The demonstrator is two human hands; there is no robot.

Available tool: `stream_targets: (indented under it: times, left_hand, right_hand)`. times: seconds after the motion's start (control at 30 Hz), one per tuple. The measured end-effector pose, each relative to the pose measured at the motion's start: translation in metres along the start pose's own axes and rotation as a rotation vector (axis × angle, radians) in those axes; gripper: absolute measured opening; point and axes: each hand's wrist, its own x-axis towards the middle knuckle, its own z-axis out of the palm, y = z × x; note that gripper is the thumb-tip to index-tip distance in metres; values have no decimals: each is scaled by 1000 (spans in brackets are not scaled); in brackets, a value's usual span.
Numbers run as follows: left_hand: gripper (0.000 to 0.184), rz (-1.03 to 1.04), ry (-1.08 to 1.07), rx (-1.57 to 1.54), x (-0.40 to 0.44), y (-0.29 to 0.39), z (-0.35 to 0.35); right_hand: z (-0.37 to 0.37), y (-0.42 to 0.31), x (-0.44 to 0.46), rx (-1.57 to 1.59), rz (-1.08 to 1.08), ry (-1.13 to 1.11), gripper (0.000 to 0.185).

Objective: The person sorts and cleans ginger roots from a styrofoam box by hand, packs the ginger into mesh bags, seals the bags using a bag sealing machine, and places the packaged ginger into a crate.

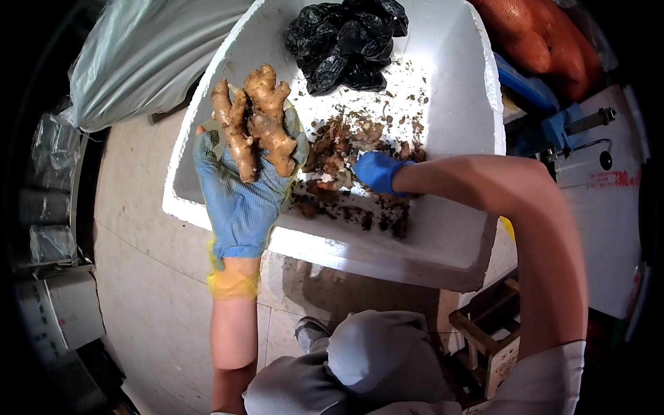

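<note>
My left hand (242,197), in a blue glove with yellow-green netting around it, is palm up over the left side of a white foam box (187,155). Two knobbly pieces lie across its palm and fingers: a ginger root (235,131) and a wider ginger root (270,121). The thumb stands out on the left. My right hand (379,173), in a plain blue glove, reaches down into the box among small ginger pieces (335,152). Its fingers look curled, and whatever they grip is hidden beneath the hand.
A crumpled black plastic bag (346,41) sits at the box's far end. Dark soil crumbs are scattered over the box floor. Orange mesh sacks (539,41) lie at the far right. A small wooden stool (484,339) stands near my right leg. Whitish sheeting (152,55) covers something at upper left.
</note>
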Motion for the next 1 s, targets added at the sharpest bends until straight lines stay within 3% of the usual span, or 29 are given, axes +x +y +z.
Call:
stream_targets:
  times: [0.03,0.1,0.13,0.2,0.23,0.3,0.37,0.4,0.43,0.47,0.5,0.53,0.6,0.7,0.73,0.8,0.83,0.9,0.93,1.0]
  left_hand:
    - [59,1,2,7,-1,3,-3]
    - [60,-1,82,19,-2,8,-6]
    - [60,2,79,20,-2,6,-4]
    - [60,72,88,26,0,-2,3]
    - [60,70,95,21,0,-4,5]
    - [60,57,107,54,0,-2,5]
    - [58,63,120,72,1,-2,6]
    - [56,74,125,91,2,-1,6]
    - [56,80,139,118,3,-1,6]
    - [56,83,153,146,3,-1,6]
    - [56,79,165,140,2,-2,5]
    - [56,81,165,145,2,-2,5]
    - [54,108,239,244,3,-3,6]
    - [47,39,119,242,1,0,2]
    - [47,37,117,246,1,-2,4]
    - [30,167,129,209,-1,-5,8]
    - [28,118,135,143,-1,-1,4]
    - [29,151,53,186,3,7,-14]
    - [30,178,-29,229,4,9,-21]
    - [33,156,8,202,0,4,-7]
  right_hand:
    - [1,-7,0,-35,70,-78,11]
    - [-13,-13,-8,273,373,-32,18]
    - [-21,-14,-11,270,372,-29,18]
    - [-41,-13,-14,159,375,-227,19]
    - [-58,-10,-17,236,432,-190,17]
    - [-73,8,-11,333,386,75,18]
    - [-146,14,-32,1344,468,207,27]
    - [-179,1,-43,1388,435,590,31]
    - [-210,4,-51,1328,385,550,41]
    - [-221,4,-58,1280,409,747,38]
    - [-237,2,-62,1294,227,828,33]
    - [-254,-6,-67,1318,92,827,28]
    - [-279,-18,-75,1371,72,595,23]
    - [-280,-43,-36,1141,30,692,33]
    - [-283,-52,-38,927,165,698,39]
    - [-275,-58,-19,476,164,763,42]
    - [-269,-59,-11,476,161,762,42]
    - [-262,-59,0,181,194,932,39]
    - [-262,-57,0,181,191,928,39]
    - [-268,-51,-10,430,139,1077,37]
